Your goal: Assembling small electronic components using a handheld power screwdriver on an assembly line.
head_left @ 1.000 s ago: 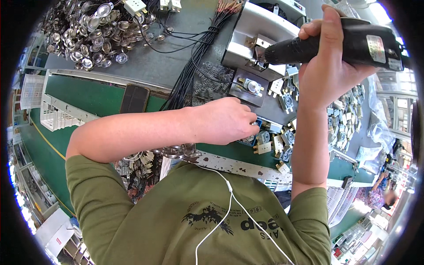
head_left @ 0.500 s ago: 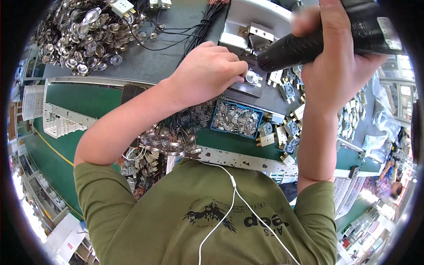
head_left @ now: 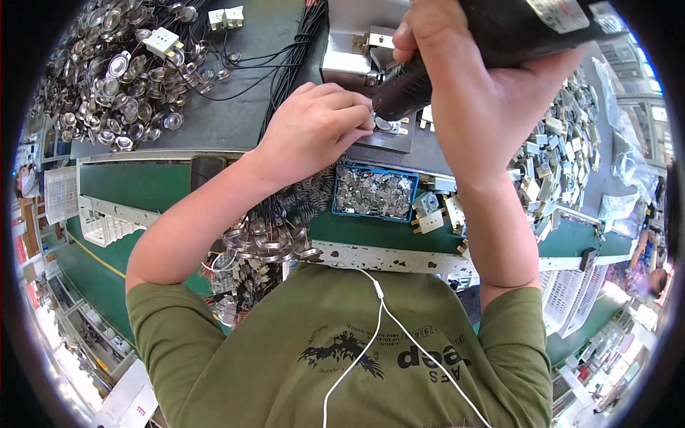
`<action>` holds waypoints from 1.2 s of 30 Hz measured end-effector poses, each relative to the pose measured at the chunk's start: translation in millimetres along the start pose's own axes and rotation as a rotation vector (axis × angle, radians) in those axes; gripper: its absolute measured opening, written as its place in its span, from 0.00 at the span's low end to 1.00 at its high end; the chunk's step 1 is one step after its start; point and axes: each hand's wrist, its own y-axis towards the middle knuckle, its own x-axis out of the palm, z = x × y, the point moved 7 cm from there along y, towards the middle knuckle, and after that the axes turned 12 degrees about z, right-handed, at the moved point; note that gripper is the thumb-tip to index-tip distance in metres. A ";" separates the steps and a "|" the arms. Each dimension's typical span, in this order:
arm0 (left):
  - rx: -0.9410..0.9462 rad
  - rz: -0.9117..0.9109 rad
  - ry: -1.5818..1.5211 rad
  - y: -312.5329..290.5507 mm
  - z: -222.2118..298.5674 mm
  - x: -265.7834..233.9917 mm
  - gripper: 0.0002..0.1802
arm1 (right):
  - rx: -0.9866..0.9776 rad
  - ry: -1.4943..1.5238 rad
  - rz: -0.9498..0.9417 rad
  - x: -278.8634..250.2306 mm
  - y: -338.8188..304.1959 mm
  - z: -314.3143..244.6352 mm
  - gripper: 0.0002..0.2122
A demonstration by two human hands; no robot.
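Right hand (head_left: 467, 93) is wrapped round the black handheld tool (head_left: 408, 90), nose down by the round-centred part (head_left: 386, 125) on the metal block (head_left: 389, 143) atop the worktop (head_left: 232, 118). Left hand (head_left: 314, 121) is bunched right there; can't tell what it's pinching. I'd keep the tool steady and those fingertips clear.

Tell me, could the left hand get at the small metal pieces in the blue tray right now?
Probably yes: the left hand is near the open blue tray, and nothing covers the small metal pieces, though that hand is occupied at the metal block.
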 end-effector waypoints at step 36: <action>-0.158 -0.291 0.075 13.5 -11.3 11.8 0.15 | 0.129 -0.097 -0.208 13.4 -3.4 23.0 0.11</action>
